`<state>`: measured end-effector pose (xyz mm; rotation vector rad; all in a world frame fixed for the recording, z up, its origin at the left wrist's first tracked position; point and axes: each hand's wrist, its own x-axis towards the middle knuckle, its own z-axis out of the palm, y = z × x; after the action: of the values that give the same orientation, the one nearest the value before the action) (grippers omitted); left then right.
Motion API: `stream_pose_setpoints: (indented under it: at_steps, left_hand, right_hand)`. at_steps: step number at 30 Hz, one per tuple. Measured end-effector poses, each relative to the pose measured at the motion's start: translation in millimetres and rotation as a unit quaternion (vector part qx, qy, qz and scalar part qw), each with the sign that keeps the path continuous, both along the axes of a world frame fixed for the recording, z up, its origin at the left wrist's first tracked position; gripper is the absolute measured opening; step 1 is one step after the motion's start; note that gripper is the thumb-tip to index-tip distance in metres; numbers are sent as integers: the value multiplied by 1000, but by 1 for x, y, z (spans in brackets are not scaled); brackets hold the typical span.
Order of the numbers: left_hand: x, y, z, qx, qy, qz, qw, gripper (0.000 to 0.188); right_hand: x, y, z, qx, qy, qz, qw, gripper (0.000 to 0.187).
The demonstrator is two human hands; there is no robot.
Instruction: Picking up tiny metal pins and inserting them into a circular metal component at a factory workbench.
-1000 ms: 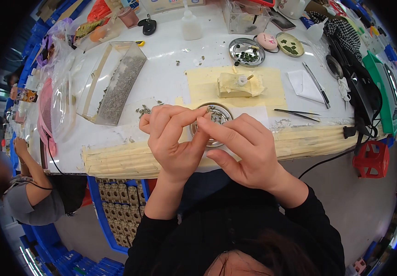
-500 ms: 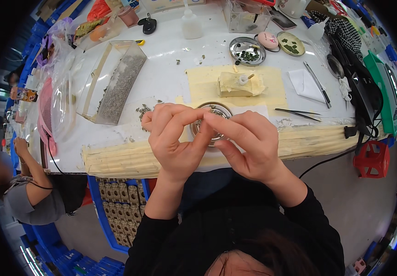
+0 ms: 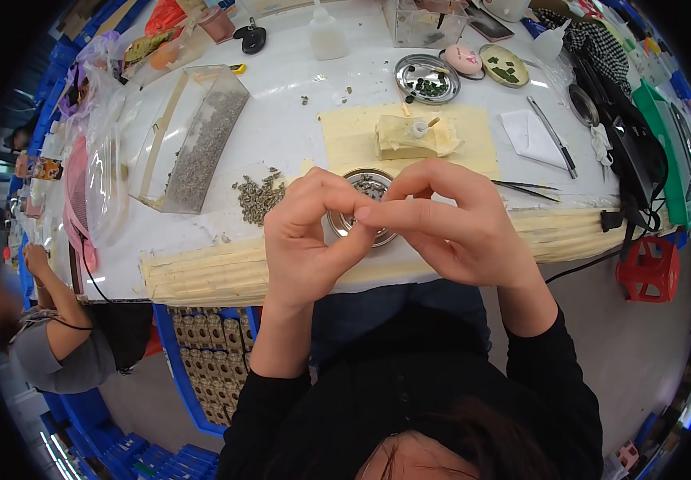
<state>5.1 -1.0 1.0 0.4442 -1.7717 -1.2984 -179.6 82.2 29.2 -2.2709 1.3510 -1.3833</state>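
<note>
My left hand (image 3: 311, 232) and my right hand (image 3: 456, 222) meet fingertip to fingertip over a round metal dish (image 3: 334, 226). Each is closed in a pinch, and whatever lies between the fingertips is too small or too hidden to name. Small grey pieces (image 3: 371, 186) lie in the dish, partly covered by my fingers. Left of my left hand is a loose pile of small grey-green pieces (image 3: 258, 196). Beyond the dish stands a block wrapped in cream tape (image 3: 406, 142), with a small nozzle and a thin stick on top.
A clear box of grey granules (image 3: 201, 152) lies to the left. Tweezers (image 3: 528, 190), a pen (image 3: 552, 136) and a folded white cloth (image 3: 528, 134) are on the right. Farther back are a metal dish of dark green pieces (image 3: 427, 78) and a white squeeze bottle (image 3: 327, 36). A person (image 3: 57, 340) sits at the left.
My right hand has shifted right and its wrist has turned, its fingers now arched higher. The left hand has moved slightly right, uncovering more of the grey-green pile. The view has shifted a little.
</note>
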Motion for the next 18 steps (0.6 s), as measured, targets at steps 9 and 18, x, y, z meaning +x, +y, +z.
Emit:
stream_pose_setpoints:
  at_steps: [9, 18]
  left_hand:
    - [5, -4, 3, 142, 25, -183, 972, 11]
    - [6, -5, 0, 115, -8, -204, 972, 11]
  right_hand:
    - [-14, -1, 19, 138, -105, 145, 974, 16]
    - [-24, -10, 25, 198, -23, 209, 957, 17]
